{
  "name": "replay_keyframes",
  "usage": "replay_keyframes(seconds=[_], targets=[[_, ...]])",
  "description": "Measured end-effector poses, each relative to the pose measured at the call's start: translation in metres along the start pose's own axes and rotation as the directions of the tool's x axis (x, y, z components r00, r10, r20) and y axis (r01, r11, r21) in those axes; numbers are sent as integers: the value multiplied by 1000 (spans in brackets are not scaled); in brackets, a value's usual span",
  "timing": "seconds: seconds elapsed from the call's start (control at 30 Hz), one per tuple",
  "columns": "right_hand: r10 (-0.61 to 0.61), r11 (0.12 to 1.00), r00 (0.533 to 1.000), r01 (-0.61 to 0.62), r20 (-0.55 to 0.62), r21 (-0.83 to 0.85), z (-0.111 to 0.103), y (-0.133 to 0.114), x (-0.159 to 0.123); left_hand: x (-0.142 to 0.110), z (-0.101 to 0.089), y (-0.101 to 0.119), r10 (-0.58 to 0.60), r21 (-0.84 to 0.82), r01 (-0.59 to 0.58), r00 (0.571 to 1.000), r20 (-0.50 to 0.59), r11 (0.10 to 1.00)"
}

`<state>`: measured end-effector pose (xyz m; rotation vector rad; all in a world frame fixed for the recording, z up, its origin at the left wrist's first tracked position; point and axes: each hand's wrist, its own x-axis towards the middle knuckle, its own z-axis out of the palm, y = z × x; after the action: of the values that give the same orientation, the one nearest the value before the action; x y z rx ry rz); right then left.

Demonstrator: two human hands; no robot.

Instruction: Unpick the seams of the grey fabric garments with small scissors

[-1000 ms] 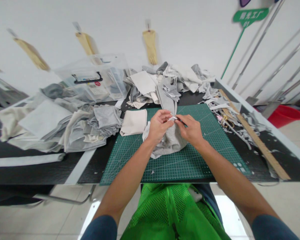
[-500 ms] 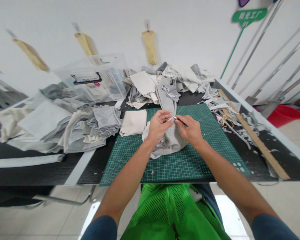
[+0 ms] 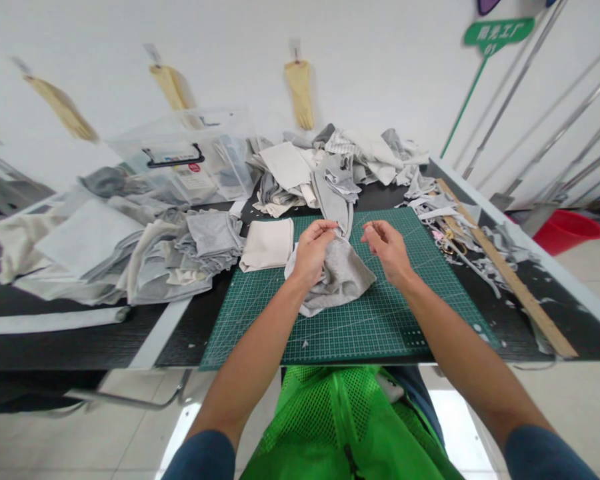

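Observation:
A crumpled grey cloth (image 3: 344, 277) lies on the green cutting mat (image 3: 380, 323). My left hand (image 3: 313, 250) is closed, pinching the cloth's upper edge between thumb and fingers. My right hand (image 3: 387, 248) hovers a short way to the right of the cloth, above the mat, with thumb and fingertips pinched together; what it holds is too small to make out. A long grey strip (image 3: 336, 197) runs from the cloth back toward the heap behind it.
A folded beige cloth (image 3: 267, 243) lies at the mat's left corner. Grey and white fabric heaps (image 3: 330, 163) crowd the back and left. A clear plastic box (image 3: 190, 160), a wooden ruler (image 3: 510, 280), scissors (image 3: 450, 243), a red basin (image 3: 570, 230) and a green mesh bag (image 3: 340, 427) are nearby.
My hands, which met over the cloth's top edge, have drawn apart. The right hand moved right and off the cloth; the left keeps its pinch.

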<state>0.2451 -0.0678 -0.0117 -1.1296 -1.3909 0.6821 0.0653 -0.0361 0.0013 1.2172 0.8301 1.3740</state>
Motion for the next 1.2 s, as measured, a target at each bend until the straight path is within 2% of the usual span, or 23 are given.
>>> replay_keyframes(seconds=[0.13, 0.23, 0.33, 0.4, 0.47, 0.53, 0.6, 0.7, 0.8, 0.87, 0.93, 1.03, 1.2], targets=[[74, 996, 984, -82, 159, 41, -4, -1, 1, 1, -1, 0, 4, -2, -4, 1000, -9, 1000], [62, 998, 945, -68, 322, 6, -4, 0, 1, 1, -2, -1, 10, -23, -10, 1000, -7, 1000], [73, 995, 902, -40, 425, -88, -4, 1, 1, 3, -4, -1, 51, -47, -53, 997, -54, 997], [82, 992, 900, -31, 427, -125, -5, 2, 2, 6, -7, -1, 80, -34, -85, 990, -116, 996], [70, 992, 930, -26, 360, -125, -6, 2, 2, 9, -9, -1, 93, -5, -95, 982, -161, 995], [45, 996, 962, -23, 268, -85, -7, 2, 2, 11, -9, -1, 96, 24, -93, 979, -178, 995], [32, 999, 975, -28, 220, -22, -7, 0, 1, 10, -9, 0, 90, 41, -84, 983, -160, 996], [50, 994, 977, -68, 209, 81, -6, -1, 0, 5, -9, 3, 42, 83, -40, 999, -23, 996], [90, 979, 971, -127, 220, 158, -5, -4, -2, -1, -11, 7, -10, 257, -34, 986, 169, 966], [111, 968, 966, -158, 233, 196, -5, -6, -2, -3, -12, 7, -40, 348, -36, 977, 209, 937], [121, 956, 958, -183, 260, 228, -5, -9, -2, -3, -12, 5, -58, 348, -7, 983, 176, 937], [115, 950, 937, -201, 330, 238, -6, -11, -2, -1, -11, 3, -68, 256, 41, 993, 96, 966], [104, 973, 907, -178, 409, 149, -10, -10, -1, 2, -11, 3, -128, 71, 127, 992, 7, 989]])
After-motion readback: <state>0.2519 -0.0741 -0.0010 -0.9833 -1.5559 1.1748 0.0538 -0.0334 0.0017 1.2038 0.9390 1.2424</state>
